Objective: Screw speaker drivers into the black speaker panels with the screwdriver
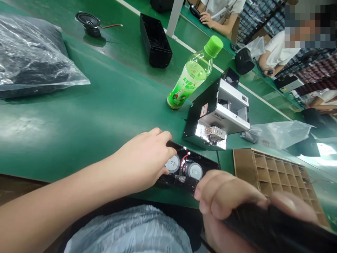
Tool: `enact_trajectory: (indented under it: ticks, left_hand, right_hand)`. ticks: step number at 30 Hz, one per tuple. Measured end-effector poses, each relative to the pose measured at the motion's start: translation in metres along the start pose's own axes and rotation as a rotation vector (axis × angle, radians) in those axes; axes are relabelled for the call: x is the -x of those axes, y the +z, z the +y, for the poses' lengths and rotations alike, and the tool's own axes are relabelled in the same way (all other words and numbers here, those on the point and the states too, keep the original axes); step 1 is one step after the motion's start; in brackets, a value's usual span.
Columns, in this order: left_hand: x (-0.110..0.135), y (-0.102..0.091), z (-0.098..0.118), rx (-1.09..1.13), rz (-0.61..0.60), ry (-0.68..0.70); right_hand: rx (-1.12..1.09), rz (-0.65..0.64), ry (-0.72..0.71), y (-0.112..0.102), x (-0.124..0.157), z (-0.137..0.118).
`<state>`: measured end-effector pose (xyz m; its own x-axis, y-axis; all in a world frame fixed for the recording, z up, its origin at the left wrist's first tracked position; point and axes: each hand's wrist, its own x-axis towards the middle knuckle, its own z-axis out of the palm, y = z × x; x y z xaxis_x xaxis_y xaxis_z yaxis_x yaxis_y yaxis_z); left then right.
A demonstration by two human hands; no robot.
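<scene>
A black open speaker housing (187,170) lies at the near edge of the green table, showing two round silver speaker backs and red and white wires. My left hand (143,158) rests on its left end with fingers curled over the rim, gripping it. Close to the camera, my right hand (226,203) is wrapped around a black tool handle (276,228) that points down toward the housing's right end.
A silver and black screw feeder (218,112) stands just beyond the housing, with a green bottle (193,72) behind it. A cardboard grid tray (276,175) is on the right. Plastic bags, a black case (155,40), a loose speaker (89,23) and other people's hands lie farther off.
</scene>
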<state>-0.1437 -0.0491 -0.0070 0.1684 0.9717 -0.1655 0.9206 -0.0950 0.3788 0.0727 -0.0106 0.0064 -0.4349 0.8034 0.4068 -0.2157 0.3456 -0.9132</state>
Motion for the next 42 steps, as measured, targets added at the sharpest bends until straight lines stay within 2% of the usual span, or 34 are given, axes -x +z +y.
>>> enact_trajectory:
  ticks: [4, 7, 10, 14, 18, 19, 21, 22, 24, 27, 29, 34, 38, 42]
  left_hand:
    - [-0.001, 0.0, -0.001, -0.003, -0.006, -0.004]
    - [-0.001, 0.001, -0.001, 0.004, 0.001, 0.002]
    - [0.001, 0.002, -0.001, 0.009, 0.016, 0.011]
    - [0.003, 0.005, -0.003, 0.023, 0.03, 0.007]
    - [0.003, 0.006, -0.004, 0.031, 0.063, 0.02]
    - [0.003, 0.006, -0.004, 0.031, 0.063, 0.021]
    - [0.003, 0.005, -0.004, 0.027, 0.059, 0.023]
    - [0.004, 0.005, -0.004, 0.024, 0.057, 0.022]
    - [0.005, 0.005, -0.005, 0.017, 0.053, 0.017]
    - [0.006, 0.005, -0.005, 0.013, 0.052, 0.016]
    - [0.006, 0.006, -0.004, 0.015, 0.056, 0.018]
    - [0.005, 0.005, -0.001, 0.022, 0.063, 0.01]
    - [0.007, 0.004, 0.0, 0.017, 0.05, 0.014]
    - [0.008, 0.003, 0.0, -0.002, 0.036, 0.005]
  right_hand:
    - [0.062, -0.044, -0.212, -0.004, 0.013, 0.006]
    - [0.136, -0.088, -0.207, -0.017, 0.028, 0.014]
    - [0.124, -0.043, -0.233, -0.029, 0.039, 0.027]
    - [0.062, -0.091, -0.309, -0.029, 0.043, 0.043]
    - [0.035, 0.081, -0.332, -0.017, 0.048, 0.047]
    - [0.035, 0.091, -0.325, -0.014, 0.049, 0.046]
    - [0.071, 0.018, -0.271, -0.01, 0.047, 0.039]
    - [0.089, -0.031, -0.248, -0.008, 0.044, 0.034]
    - [0.103, -0.042, -0.21, -0.002, 0.032, 0.021]
    - [0.068, 0.133, -0.111, 0.013, 0.011, 0.003]
    - [0.042, 0.184, -0.037, 0.023, 0.0, -0.005]
    - [-0.003, 0.206, -0.081, 0.038, -0.008, -0.008]
    - [0.055, 0.163, -0.036, 0.038, -0.007, -0.01]
    - [0.025, 0.17, -0.087, 0.037, -0.005, -0.008]
